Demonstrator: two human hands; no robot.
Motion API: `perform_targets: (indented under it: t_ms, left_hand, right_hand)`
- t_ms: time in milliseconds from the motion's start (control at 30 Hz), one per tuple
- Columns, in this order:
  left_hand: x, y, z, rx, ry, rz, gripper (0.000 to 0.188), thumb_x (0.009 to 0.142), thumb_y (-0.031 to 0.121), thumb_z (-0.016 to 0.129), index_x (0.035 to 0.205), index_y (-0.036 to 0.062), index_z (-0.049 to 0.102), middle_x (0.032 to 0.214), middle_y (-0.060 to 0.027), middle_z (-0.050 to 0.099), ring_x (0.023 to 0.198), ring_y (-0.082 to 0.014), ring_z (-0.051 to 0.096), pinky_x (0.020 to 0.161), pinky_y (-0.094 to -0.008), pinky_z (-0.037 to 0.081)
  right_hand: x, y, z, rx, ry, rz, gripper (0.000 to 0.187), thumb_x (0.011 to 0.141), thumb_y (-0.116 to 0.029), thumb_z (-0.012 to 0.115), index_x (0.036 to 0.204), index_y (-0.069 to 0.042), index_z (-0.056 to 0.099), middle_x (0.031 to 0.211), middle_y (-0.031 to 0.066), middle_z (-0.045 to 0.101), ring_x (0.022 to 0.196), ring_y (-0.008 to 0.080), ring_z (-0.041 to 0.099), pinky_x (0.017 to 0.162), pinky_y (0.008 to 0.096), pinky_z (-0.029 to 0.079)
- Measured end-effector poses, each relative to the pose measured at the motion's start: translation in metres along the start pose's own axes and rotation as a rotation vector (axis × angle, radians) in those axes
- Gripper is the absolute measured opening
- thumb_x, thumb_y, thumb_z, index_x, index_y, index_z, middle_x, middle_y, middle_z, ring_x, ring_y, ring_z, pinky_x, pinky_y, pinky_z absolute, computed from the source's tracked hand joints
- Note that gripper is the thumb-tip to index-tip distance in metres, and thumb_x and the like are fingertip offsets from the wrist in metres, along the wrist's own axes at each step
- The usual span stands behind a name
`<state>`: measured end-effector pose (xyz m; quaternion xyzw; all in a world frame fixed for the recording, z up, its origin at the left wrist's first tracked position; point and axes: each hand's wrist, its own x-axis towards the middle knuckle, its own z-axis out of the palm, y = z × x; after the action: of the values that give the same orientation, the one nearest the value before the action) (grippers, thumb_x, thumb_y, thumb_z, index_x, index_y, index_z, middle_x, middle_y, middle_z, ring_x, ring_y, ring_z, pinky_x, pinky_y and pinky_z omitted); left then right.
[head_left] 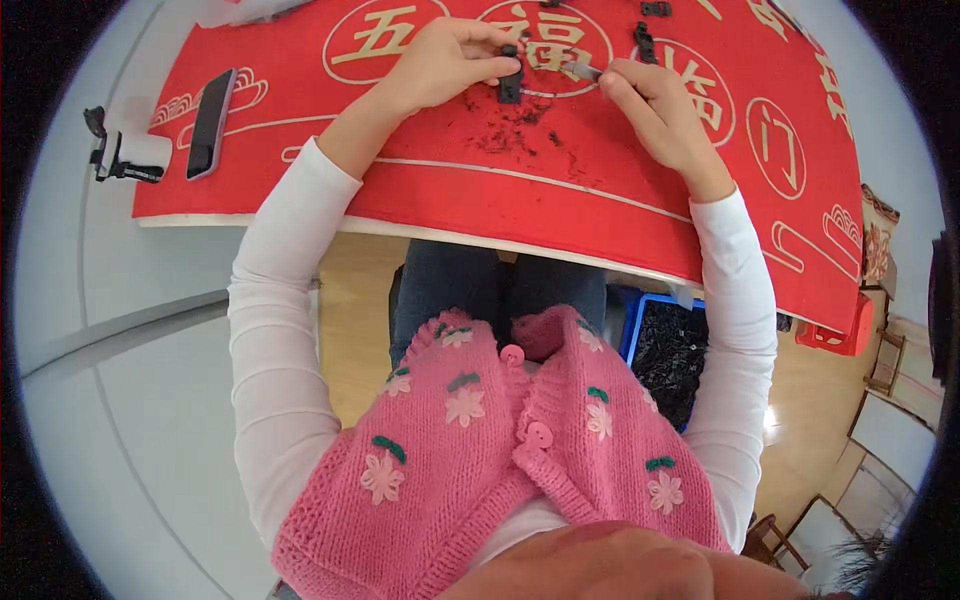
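Note:
My left hand (452, 68) pinches a small black plastic part (510, 88) between thumb and fingers, just above the red tablecloth (420, 190). From the right, my right hand (662, 112) grips a small knife (582, 70), its grey blade pointing left toward the part. Blade and part look apart. The knife's handle is hidden in my closed fingers. Black shavings (520, 135) lie scattered on the cloth below the part. Beyond my right hand rests another black part (645, 42), with one more black piece (655, 9) behind it.
A phone (208, 125) lies at the table's left, beside a white roll-shaped object (145, 152) with a black stand. Below the table's right edge sits a blue crate (628, 340) holding many black pieces, with a red container (842, 335) farther right. Clear plastic (240, 10) is at the far left.

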<state>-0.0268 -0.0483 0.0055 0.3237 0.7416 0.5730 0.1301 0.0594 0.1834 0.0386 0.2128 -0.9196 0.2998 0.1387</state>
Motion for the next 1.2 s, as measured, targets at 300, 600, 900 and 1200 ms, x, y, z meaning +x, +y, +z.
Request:
perform_targets:
  t_ms: [300,600,900,1200]
  left_hand:
    - [0.008,0.018,0.007,0.247,-0.034,-0.041,0.024,0.072,0.005,0.065,0.094,0.0006,0.058,0.078,-0.0057,0.058,0.058,-0.0111,0.049,0.055,-0.0181,0.041]
    - [0.000,0.024,0.028,0.163,-0.029,-0.012,0.016,0.071,0.006,0.065,0.086,-0.0009,0.062,0.070,-0.0065,0.059,0.056,-0.0100,0.047,0.052,-0.0184,0.038]
    - [-0.012,0.031,0.037,0.184,-0.088,0.066,0.029,0.075,0.002,0.061,0.104,0.0027,0.059,0.082,-0.0027,0.058,0.065,-0.0092,0.051,0.059,-0.0177,0.042]
    - [-0.012,0.030,0.037,-0.032,-0.037,-0.007,0.027,0.076,0.005,0.058,0.103,0.0021,0.060,0.074,-0.0047,0.059,0.061,-0.0105,0.051,0.057,-0.0197,0.042]
  right_hand:
    - [-0.008,-0.024,0.013,-0.226,-0.013,-0.050,0.021,0.087,-0.021,0.047,0.082,-0.004,0.060,0.061,0.0052,0.055,0.048,0.0190,0.043,0.047,0.0297,0.035]
    - [-0.013,-0.023,-0.007,-0.073,-0.005,0.105,0.010,0.082,-0.010,0.054,0.086,-0.003,0.059,0.064,0.0015,0.053,0.053,0.0099,0.040,0.049,0.0207,0.032]
    - [-0.016,-0.007,-0.011,0.161,0.287,0.152,0.012,0.084,-0.012,0.053,0.086,-0.001,0.058,0.064,-0.0021,0.049,0.055,0.0075,0.038,0.050,0.0190,0.031]
    - [-0.024,0.006,-0.008,0.122,0.201,0.170,0.014,0.084,-0.013,0.054,0.083,-0.001,0.059,0.064,-0.0005,0.050,0.054,0.0081,0.037,0.050,0.0203,0.031]
